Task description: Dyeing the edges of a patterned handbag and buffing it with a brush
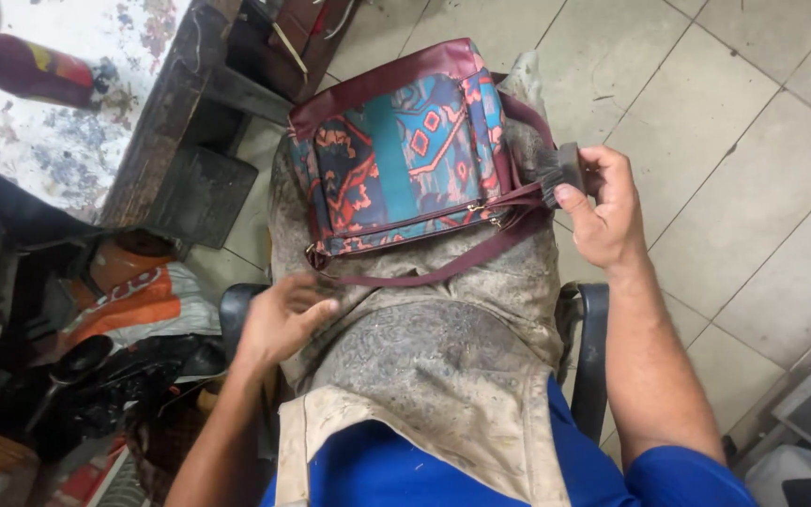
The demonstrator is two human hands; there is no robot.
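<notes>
Brushwork goes best, I judge, with my right hand (603, 211) clenched on the dark brush (563, 172) at the patterned bag (405, 155) on my aproned lap (443, 366), left hand (283, 319) released, steadying beside its strap (434, 268).

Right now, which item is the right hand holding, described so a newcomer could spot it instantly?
Start at the stained apron draped over the person's lap, where a patterned teal, navy and orange fabric bag with maroon trim lies. At the bag's right edge, the right hand grips a small dark bristled brush. It is the only plain blackish block there, beside the maroon strap.
</notes>
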